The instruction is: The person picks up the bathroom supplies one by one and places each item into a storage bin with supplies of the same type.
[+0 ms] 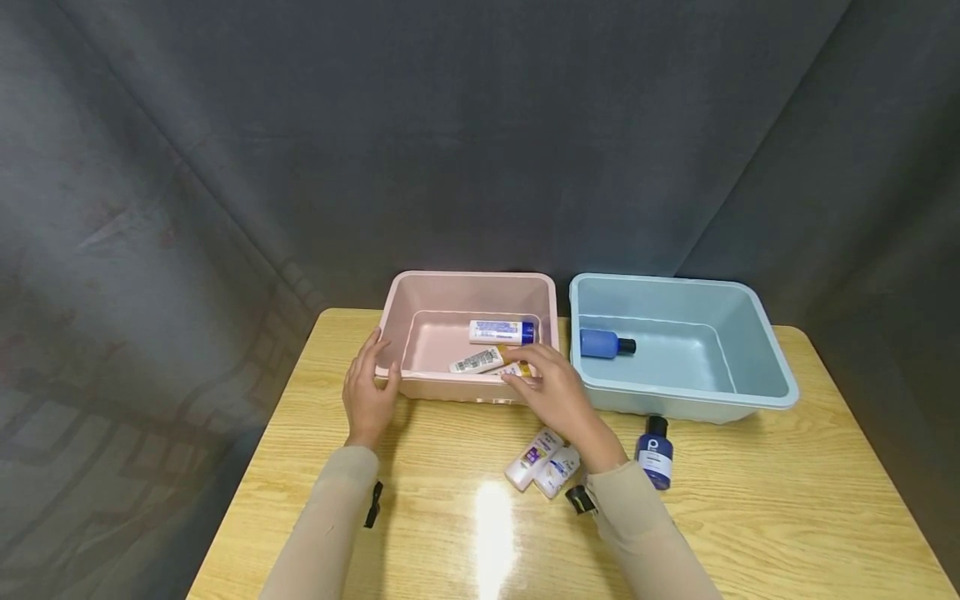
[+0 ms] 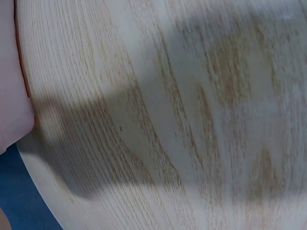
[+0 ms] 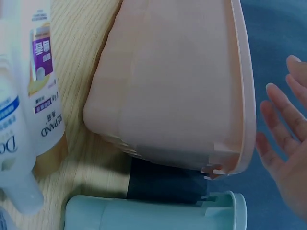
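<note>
two beige sleeves reach in over a wooden table. a small black strap shows beside the left one, and a black item, too small to name, beside the right. farther off, a pale pink bottle and a white bottle lie side by side, and a dark blue bottle lies to their right, its cap toward the blue bin. the left hand rests at the near left corner of the pink bin, thumb wide of the fingers. the right hand reaches over that bin's near wall, fingers wide and holding nothing; the tips are right by the yellow cap of a white tube, and whether they touch it cannot be told. the tube lies inside the pink bin, with another tube, partly hidden, beside it. beyond them lies a blue-capped bottle. in the blue bin a small blue bottle lies near the left wall. a dark cloth hangs behind both bins.
</note>
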A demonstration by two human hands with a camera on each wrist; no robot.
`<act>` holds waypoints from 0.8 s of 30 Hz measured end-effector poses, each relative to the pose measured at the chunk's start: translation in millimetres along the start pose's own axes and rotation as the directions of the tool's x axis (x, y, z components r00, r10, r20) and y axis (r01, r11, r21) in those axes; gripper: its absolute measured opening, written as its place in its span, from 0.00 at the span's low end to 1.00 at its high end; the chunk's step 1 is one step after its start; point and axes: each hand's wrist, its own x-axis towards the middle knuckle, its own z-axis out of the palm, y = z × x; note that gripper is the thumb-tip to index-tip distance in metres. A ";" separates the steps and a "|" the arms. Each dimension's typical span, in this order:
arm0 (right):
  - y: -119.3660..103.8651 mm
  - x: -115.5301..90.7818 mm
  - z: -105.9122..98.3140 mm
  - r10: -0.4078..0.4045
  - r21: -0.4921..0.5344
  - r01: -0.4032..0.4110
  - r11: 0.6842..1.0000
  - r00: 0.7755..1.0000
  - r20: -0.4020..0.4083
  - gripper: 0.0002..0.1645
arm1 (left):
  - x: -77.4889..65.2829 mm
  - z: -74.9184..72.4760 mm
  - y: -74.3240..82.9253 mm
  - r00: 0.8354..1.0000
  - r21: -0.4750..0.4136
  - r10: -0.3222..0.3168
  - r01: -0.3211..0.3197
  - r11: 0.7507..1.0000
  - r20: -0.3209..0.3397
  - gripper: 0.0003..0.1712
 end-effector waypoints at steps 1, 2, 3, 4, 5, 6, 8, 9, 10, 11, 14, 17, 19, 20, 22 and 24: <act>0.0 -1.6 -0.5 -0.010 0.003 0.010 1.000 1.000 -0.008 0.20 | -0.1 -0.3 0.3 1.000 0.001 -0.003 0.003 1.000 0.001 0.24; 0.0 -3.2 -0.9 -0.025 0.008 0.025 1.000 1.000 -0.015 0.19 | -0.2 -0.4 0.5 1.000 0.001 -0.005 0.005 1.000 0.003 0.24; 0.2 -4.7 -1.2 -0.044 0.015 0.045 0.999 0.999 -0.024 0.18 | -0.2 -0.5 0.6 1.000 0.001 -0.005 0.005 1.000 0.003 0.24; 0.6 -6.3 -1.5 -0.065 0.017 0.066 0.998 0.997 -0.031 0.18 | -0.1 -0.6 1.0 1.000 0.000 -0.005 0.005 1.000 0.003 0.24; 1.1 -8.1 -1.8 -0.086 0.021 0.087 0.996 0.996 -0.038 0.17 | -0.1 -0.7 0.9 1.000 0.001 -0.005 0.005 1.000 0.002 0.24; 1.6 -9.9 -1.9 -0.109 0.024 0.110 0.994 0.993 -0.047 0.16 | -0.1 -0.6 0.8 1.000 0.001 -0.004 0.004 1.000 0.001 0.24; 2.6 -13.2 -2.1 -0.146 0.029 0.148 0.989 0.988 -0.058 0.16 | 0.0 -0.6 0.5 1.000 0.001 -0.003 0.003 1.000 0.000 0.25; 2.8 -14.9 -2.3 -0.158 0.029 0.160 0.987 0.985 -0.061 0.16 | 0.0 -0.6 0.5 1.000 0.001 -0.003 0.003 1.000 0.000 0.25; 3.1 -16.8 -2.4 -0.167 0.024 0.169 0.985 0.984 -0.063 0.16 | 0.1 -0.8 0.5 1.000 0.001 -0.003 0.003 1.000 0.001 0.25; 3.3 -18.7 -2.6 -0.175 0.021 0.176 0.984 0.983 -0.063 0.16 | 0.2 -0.8 0.4 1.000 0.002 -0.002 0.002 1.000 0.000 0.25; 3.9 -24.0 -2.4 -0.196 0.009 0.196 0.980 0.979 -0.053 0.17 | 0.2 -0.9 0.3 1.000 0.000 0.001 -0.001 1.000 0.000 0.25; 5.2 -29.3 -1.4 -0.217 0.004 0.217 0.976 0.975 -0.052 0.18 | 0.3 -0.8 0.5 1.000 0.001 0.001 -0.001 1.000 0.001 0.24; 7.0 -32.7 -0.2 -0.236 0.009 0.237 0.972 0.970 -0.057 0.18 | 0.4 -0.8 0.7 1.000 0.002 0.000 0.000 1.000 0.002 0.24; 7.9 -34.5 0.4 -0.245 0.011 0.246 0.969 0.968 -0.061 0.18 | 0.5 -0.7 0.9 1.000 0.002 -0.001 0.001 1.000 0.003 0.24; 9.7 -38.0 1.2 -0.257 0.021 0.259 0.966 0.964 -0.064 0.18 | 0.6 -0.6 1.1 1.000 0.002 -0.002 0.002 1.000 0.003 0.24; 11.7 -41.8 2.0 -0.264 0.032 0.266 0.963 0.963 -0.060 0.19 | 0.7 -0.6 1.5 1.000 0.002 -0.004 0.004 1.000 0.004 0.23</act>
